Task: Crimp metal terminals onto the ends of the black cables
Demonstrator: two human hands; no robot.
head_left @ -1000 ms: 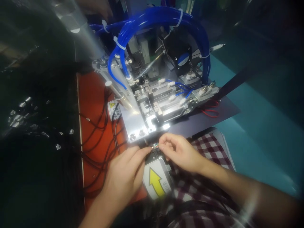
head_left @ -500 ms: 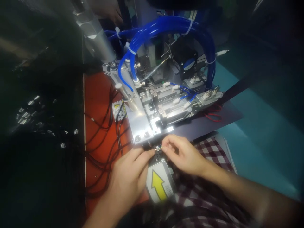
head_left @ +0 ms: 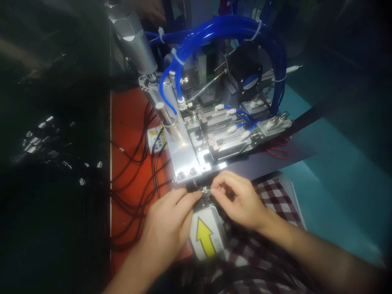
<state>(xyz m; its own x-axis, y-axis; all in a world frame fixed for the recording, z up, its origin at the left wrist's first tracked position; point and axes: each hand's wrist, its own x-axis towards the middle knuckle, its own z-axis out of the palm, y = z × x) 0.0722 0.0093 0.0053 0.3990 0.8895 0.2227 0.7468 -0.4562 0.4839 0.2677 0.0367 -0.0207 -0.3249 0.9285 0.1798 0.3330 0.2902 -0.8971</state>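
Note:
My left hand (head_left: pixel 171 216) lies with its fingers closed at the front of a metal fixture, thumb and fingertip meeting beside a bunch of thin coloured wires (head_left: pixel 206 189). What sits under those fingers is hidden. From the other side, my right hand (head_left: pixel 237 200) pinches the fine wire ends between thumb and forefinger, the other fingers curled. The wires are too small to tell apart. Just below both hands is a white plate with a yellow arrow (head_left: pixel 204 237). Above them stands the metal machine (head_left: pixel 186 161) with its bright flat plate.
Black cables (head_left: pixel 137 200) run over the orange board (head_left: pixel 125 122) on the left. Thick blue air tubes (head_left: pixel 220 26) arch over the machine's cylinders. Small shiny pieces (head_left: pixel 33 141) lie at far left. A checked cloth (head_left: pixel 275 198) is on the right. Another person's hand (head_left: pixel 153 12) shows at the back.
The view has shifted slightly, so the machine appears a little farther right. Both hands stay at the wires, with only slight finger movement.

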